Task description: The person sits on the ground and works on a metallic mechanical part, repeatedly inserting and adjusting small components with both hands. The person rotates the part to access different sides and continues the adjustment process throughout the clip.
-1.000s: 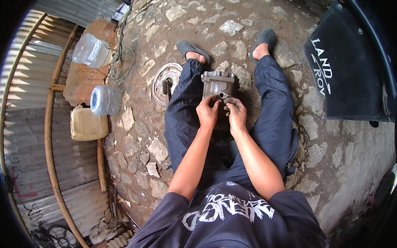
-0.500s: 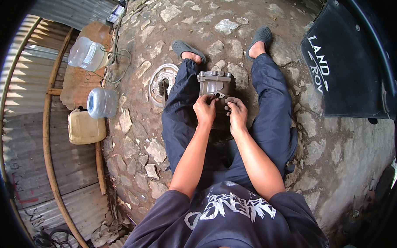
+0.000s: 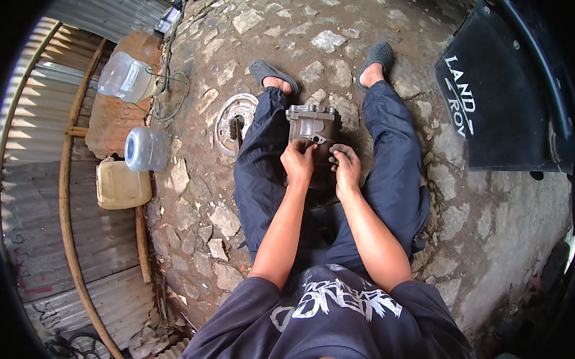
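A grey cast-metal housing (image 3: pixel 311 124), with bolt heads along its far edge, stands upright between my legs. On its near side sits a small flange (image 3: pixel 317 139) with a dark hole. My left hand (image 3: pixel 297 161) is at that flange, thumb and fingers pressed together at its left edge. Whatever lies in that pinch is too small to make out. My right hand (image 3: pixel 346 167) hovers just right of the housing, its fingers curled in toward the thumb. Its fingertips look dark and dirty, and I cannot tell what they hold.
A round metal plate (image 3: pixel 227 128) lies left of my left leg. Clear plastic jugs (image 3: pixel 150 149) and a yellowish jerrycan (image 3: pixel 124 185) stand farther left by a corrugated metal wall (image 3: pixel 77 219). A black mud flap (image 3: pixel 499 104) hangs at the right. The ground (image 3: pixel 216 215) is uneven stone.
My right hand has drawn slightly away from the flange, to the right and nearer me. The left hand stays at the flange with little movement.
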A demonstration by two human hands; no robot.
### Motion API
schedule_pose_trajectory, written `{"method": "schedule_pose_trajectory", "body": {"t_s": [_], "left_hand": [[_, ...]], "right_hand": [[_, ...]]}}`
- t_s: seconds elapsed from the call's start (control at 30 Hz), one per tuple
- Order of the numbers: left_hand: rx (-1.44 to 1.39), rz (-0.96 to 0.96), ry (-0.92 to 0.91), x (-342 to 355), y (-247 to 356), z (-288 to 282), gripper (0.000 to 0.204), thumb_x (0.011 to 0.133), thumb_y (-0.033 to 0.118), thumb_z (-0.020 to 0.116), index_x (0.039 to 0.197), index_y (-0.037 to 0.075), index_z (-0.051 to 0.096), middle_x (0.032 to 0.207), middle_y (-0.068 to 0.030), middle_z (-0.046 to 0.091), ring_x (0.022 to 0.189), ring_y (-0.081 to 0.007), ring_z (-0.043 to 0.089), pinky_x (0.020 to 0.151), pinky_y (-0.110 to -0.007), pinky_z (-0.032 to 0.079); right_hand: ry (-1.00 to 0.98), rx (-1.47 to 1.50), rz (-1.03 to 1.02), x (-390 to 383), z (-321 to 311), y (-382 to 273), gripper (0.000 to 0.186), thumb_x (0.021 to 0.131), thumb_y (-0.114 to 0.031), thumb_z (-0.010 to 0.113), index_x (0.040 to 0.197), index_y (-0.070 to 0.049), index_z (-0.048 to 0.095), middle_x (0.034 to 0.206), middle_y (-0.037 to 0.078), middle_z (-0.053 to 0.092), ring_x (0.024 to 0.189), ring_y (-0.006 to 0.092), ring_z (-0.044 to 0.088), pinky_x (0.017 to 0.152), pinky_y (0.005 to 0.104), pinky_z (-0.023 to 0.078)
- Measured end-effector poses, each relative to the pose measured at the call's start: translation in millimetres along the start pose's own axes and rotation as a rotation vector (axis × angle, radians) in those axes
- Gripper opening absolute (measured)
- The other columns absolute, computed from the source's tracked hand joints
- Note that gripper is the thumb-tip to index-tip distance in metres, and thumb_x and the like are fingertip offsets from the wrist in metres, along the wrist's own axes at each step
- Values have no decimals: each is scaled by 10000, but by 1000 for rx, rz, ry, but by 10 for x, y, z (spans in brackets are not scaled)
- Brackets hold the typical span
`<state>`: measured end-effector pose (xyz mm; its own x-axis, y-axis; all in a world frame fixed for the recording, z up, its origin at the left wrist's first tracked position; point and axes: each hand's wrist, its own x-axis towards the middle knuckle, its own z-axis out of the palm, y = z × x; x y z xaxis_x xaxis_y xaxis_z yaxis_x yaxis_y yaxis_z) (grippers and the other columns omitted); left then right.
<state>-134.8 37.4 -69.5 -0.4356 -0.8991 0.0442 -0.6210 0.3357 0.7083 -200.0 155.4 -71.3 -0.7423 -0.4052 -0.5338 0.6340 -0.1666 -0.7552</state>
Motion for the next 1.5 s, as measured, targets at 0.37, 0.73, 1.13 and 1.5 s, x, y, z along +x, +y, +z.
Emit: {"method": "schedule_pose_trajectory", "body": {"t_s": [0.37,0.73,1.13,1.5], "left_hand": [[-40,103,27,-22,89,-24,223,796,110,883,926,-29,766,922,-231,764,857,-392,751,809,-459,581],[131,-60,-213,-4,211,-239,291,807,165,886,975,-32,753,1011,-262,763,974,-442,742,869,-503,582],[106,-72,-279,-22,98,-204,301,816,174,867,973,-60,761,952,-309,751,941,-469,751,866,-512,593],[112,-75,-283,-37,80,-227,309,813,173,879,939,-79,751,930,-320,744,947,-485,746,857,-528,592]], "right_hand": [[28,49,-10,12,-27,10,185,1015,-71,633,1176,-123,707,1042,-10,749,810,71,640,688,246,485],[109,154,-80,39,-97,-46,223,1024,8,527,1128,-79,704,1015,20,736,763,81,623,658,241,485],[183,197,-182,50,-135,-54,198,990,21,535,1072,-61,696,970,49,730,688,84,600,615,232,467],[235,204,-246,41,-132,-52,171,966,44,531,1053,-6,669,1000,115,699,628,123,554,558,269,444]]}}
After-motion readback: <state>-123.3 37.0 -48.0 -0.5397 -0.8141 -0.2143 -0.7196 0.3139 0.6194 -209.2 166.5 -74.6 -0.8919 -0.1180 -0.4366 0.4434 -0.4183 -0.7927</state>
